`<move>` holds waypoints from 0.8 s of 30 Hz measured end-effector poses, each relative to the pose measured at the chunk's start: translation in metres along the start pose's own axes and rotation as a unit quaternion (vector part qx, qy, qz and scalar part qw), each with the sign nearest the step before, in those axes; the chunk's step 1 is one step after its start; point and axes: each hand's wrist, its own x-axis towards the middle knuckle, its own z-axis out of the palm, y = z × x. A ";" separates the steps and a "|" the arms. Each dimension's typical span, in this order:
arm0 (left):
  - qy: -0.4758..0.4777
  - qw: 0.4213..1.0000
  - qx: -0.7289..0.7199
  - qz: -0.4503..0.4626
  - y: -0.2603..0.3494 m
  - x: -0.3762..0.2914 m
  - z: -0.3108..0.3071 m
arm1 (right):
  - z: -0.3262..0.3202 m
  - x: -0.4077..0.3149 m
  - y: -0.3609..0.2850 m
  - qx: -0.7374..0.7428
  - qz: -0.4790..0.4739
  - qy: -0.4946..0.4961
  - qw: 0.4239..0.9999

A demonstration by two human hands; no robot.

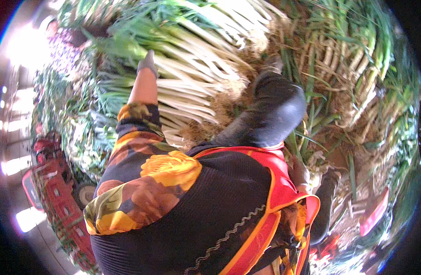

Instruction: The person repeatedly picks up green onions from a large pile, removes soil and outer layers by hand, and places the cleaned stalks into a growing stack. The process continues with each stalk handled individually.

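Note:
My left hand [148,64], in a thin grey glove, reaches over a big pile of long green onions [193,55]. It lies against their stalks where green turns to white; how its fingers are set does not show clearly. The white stalks point right, ending in brown, soil-covered roots [231,89] beside my bent leg in dark trousers. My right hand [300,173], also gloved, is low beyond the red apron [282,175], close to onion leaves [294,146] and pale roots. The apron and poor light partly hide it, so a grip cannot be made out.
More green onions [334,51] with dry, dirty outer leaves lie at the right. Loose leaves and soil cover the ground near my feet. A red machine or cart frame [59,199] stands at lower left. Another person in a patterned top [62,48] is at upper left.

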 end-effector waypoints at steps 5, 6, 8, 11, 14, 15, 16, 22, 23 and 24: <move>-0.064 0.985 -0.095 0.130 0.036 -0.075 0.136 | -0.018 0.008 -0.006 -0.009 0.037 -0.018 0.999; -0.146 0.974 -0.080 0.154 0.072 -0.117 0.167 | -0.018 0.007 -0.001 -0.024 0.025 -0.010 0.999; -0.324 0.912 -0.185 0.167 0.113 -0.186 0.223 | -0.022 0.020 0.010 -0.003 0.040 0.023 0.999; -0.464 0.832 -0.273 0.133 0.158 -0.311 0.308 | -0.048 0.042 0.034 0.091 0.081 0.092 0.988; -0.541 0.785 -0.298 0.046 0.142 -0.354 0.358 | -0.067 0.083 0.069 0.138 0.012 0.256 0.957; -0.521 0.814 -0.255 0.034 0.128 -0.370 0.377 | -0.084 0.095 0.079 0.195 -0.005 0.281 0.940; -0.538 0.803 -0.254 0.035 0.115 -0.358 0.369 | -0.111 0.109 0.074 0.241 -0.053 0.291 0.925; -0.632 0.752 -0.180 -0.057 0.079 -0.398 0.391 | -0.236 0.237 0.132 0.303 0.120 0.397 0.858; -0.622 0.764 -0.158 -0.066 0.081 -0.403 0.391 | -0.249 0.258 0.138 0.302 0.105 0.442 0.838; -0.620 0.765 -0.157 -0.071 0.075 -0.399 0.392 | -0.263 0.280 0.141 0.302 0.147 0.409 0.848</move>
